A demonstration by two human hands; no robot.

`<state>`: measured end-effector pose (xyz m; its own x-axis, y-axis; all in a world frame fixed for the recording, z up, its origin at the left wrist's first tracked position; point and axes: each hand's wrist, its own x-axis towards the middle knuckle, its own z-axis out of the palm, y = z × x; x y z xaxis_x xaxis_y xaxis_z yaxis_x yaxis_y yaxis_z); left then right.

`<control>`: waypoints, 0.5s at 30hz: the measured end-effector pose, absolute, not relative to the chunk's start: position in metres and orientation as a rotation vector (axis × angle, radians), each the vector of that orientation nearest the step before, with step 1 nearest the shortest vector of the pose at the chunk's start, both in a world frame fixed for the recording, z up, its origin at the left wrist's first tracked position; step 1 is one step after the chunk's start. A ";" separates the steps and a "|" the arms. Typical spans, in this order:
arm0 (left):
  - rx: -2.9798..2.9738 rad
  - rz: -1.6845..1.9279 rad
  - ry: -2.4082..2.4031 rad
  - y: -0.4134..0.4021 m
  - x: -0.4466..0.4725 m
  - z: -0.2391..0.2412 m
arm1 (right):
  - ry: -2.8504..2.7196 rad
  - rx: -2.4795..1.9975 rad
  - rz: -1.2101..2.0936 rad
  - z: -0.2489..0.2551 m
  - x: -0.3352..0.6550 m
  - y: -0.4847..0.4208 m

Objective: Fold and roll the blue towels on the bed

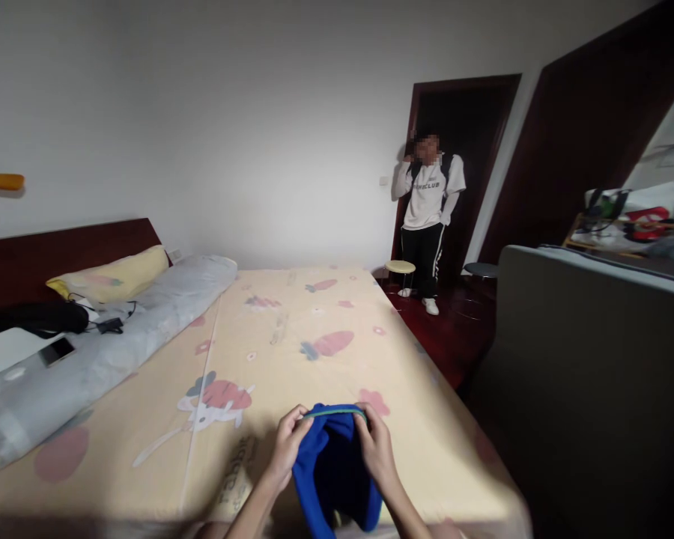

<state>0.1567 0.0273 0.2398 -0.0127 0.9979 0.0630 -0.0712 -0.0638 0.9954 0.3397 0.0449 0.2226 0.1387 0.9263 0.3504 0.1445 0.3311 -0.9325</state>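
A blue cloth garment (310,486) with a green-edged band hangs between my hands at the near edge of the bed; its exact kind I cannot make out. My left hand (290,442) pinches the band at its left end, thumb on top. At the right end of the same band, my right hand (375,440) is closed on the cloth. The band is stretched between the two hands, and the fabric below falls open into a dark hollow. Its lowest part runs out of view.
Under the garment spreads a bed (292,314) with a rabbit-and-carrot sheet. A rolled grey quilt (162,326), a phone (57,352) and a yellow pillow (112,275) lie left. Beyond the bed a person (427,198) stands by a stool (400,267). A dark panel (589,374) rises right.
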 end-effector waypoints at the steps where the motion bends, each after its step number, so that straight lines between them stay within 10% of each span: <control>1: 1.320 1.221 1.153 0.028 0.151 0.242 | -1.311 -1.094 0.771 0.225 0.343 0.048; 15: 1.451 1.412 1.676 0.073 0.057 0.175 | -1.734 -1.004 0.419 0.267 0.392 0.058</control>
